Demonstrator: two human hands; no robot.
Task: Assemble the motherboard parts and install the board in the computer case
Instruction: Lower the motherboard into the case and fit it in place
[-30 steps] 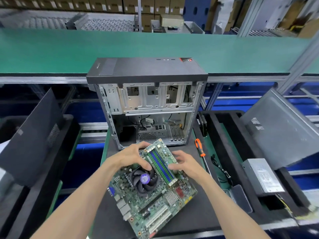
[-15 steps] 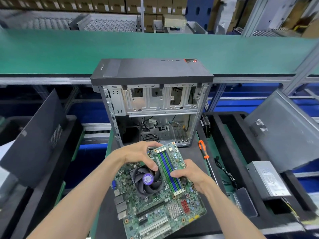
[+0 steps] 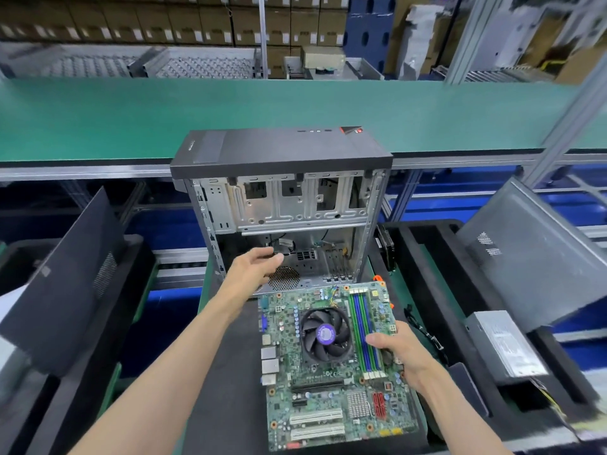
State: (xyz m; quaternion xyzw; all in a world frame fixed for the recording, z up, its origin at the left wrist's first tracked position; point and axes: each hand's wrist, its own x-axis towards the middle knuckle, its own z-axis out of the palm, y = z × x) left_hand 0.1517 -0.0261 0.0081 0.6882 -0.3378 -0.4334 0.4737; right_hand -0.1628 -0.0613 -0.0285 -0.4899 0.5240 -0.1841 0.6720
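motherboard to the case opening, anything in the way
Yes: the left hand reaches into the open computer case at loose black cables in the bay. The motherboard, gripped by the right hand, is outside the opening.

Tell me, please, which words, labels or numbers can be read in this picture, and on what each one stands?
None reads clearly.
Computer case top panel: a small brand mark, too blurred to read.
Motherboard: printed markings, too small.
Fan hub sticker: blurred.
Power supply label: blurred.
Cardboard boxes labels: too far away to read.
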